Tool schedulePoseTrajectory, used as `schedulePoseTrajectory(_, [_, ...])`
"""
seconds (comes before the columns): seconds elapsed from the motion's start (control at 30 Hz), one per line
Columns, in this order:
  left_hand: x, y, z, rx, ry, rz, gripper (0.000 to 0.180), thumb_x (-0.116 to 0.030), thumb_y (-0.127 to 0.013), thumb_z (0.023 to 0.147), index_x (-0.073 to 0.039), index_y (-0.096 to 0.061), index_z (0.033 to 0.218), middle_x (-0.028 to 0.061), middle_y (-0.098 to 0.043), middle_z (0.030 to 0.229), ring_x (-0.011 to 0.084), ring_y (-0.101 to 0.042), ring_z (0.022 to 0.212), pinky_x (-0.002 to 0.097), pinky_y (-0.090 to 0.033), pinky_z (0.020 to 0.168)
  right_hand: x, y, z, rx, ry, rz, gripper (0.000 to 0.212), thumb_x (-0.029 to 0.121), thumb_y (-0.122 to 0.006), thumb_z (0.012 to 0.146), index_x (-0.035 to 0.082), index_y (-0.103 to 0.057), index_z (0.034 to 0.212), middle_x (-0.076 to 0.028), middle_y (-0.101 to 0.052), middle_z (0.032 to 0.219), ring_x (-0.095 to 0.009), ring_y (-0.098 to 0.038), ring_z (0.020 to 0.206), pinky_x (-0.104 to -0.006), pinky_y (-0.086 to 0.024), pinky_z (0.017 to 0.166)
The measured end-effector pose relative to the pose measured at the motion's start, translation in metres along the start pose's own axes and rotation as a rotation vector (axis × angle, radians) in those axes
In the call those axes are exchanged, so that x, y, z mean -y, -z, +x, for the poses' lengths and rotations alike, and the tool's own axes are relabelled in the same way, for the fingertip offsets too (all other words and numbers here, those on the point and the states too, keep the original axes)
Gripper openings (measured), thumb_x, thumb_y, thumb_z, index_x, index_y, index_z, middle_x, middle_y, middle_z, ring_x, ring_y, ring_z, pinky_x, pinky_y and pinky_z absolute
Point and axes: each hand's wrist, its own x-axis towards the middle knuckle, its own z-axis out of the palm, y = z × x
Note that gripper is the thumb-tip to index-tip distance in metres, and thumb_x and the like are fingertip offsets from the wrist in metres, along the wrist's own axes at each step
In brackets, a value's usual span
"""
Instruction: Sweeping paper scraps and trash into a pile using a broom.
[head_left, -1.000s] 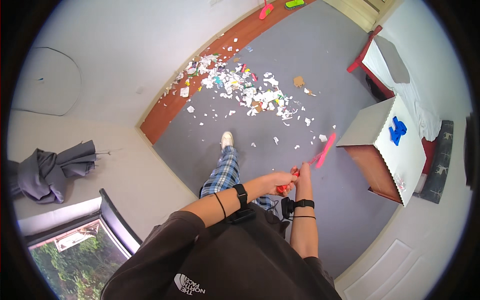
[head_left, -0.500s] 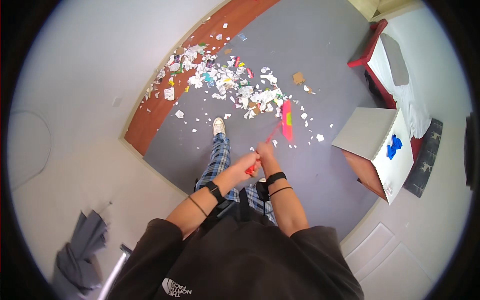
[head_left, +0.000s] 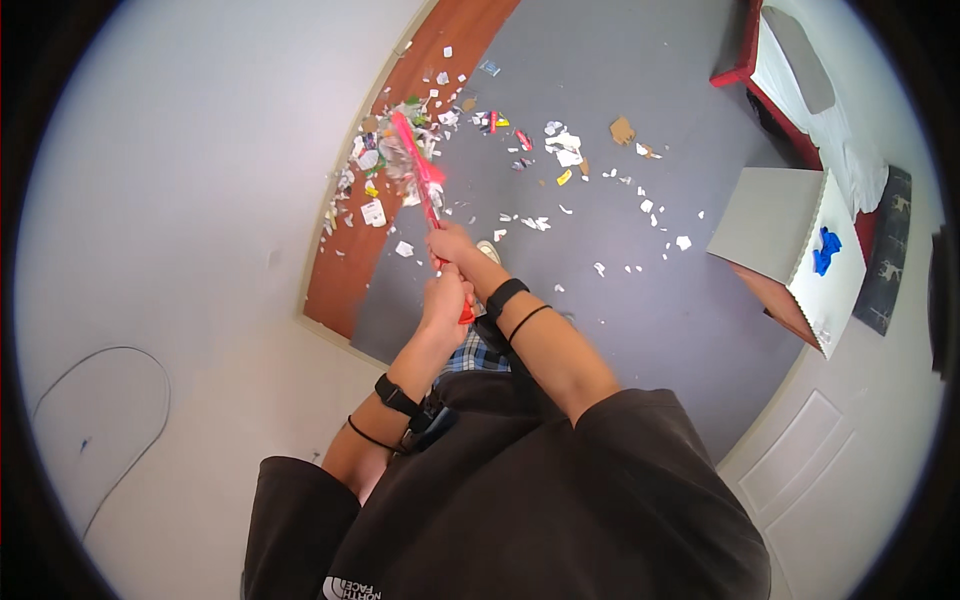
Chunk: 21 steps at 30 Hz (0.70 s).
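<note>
We look down at our own two hands on a red broom (head_left: 432, 212). Our left hand (head_left: 447, 298) is clenched around the handle near its body end; our right hand (head_left: 450, 244) grips it farther along, closer to the bristles. The broom's head, slightly blurred, is over a heap of torn paper scraps (head_left: 366, 160) on a reddish-brown floor strip (head_left: 338, 285) beside the wall. Looser scraps dot the grey floor (head_left: 640, 330). To the right stands a box-like cabinet (head_left: 765, 210); a blue cloth (head_left: 826, 250) lies on its white top, and we cannot tell what is inside.
</note>
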Motion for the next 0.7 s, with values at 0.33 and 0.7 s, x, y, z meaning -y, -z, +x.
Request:
schedulePoseTrajectory(0.33, [0.043,-0.06,-0.034,0.208,0.217,0.214,0.024,-0.03,-0.038,0.09,-0.011,-0.038,0.075,-0.0031,-0.036,0.053,0.0083,-0.034,0.039,0.0236,-0.028,0.035,0.008,0.098,-0.085,-0.324,0.119,0.047,0.03,0.005,-0.039,0.074,0.002,-0.046,0.103,-0.011,-0.05,0.057,-0.019,-0.05,0.036,-0.031,-0.038,0.03])
schedulePoseTrajectory(0.7, [0.157,-0.11,-0.036,0.389,0.396,0.507,0.025,-0.033,-0.039,0.089,-0.009,-0.038,0.081,-0.0016,-0.037,0.055,0.0085,-0.037,0.04,0.024,-0.032,0.035,-0.058,0.225,-0.171,-0.675,0.056,-0.195,0.036,0.005,-0.04,0.074,-0.002,-0.042,0.109,-0.016,-0.055,0.065,-0.023,-0.055,0.043,-0.0352,-0.043,0.037])
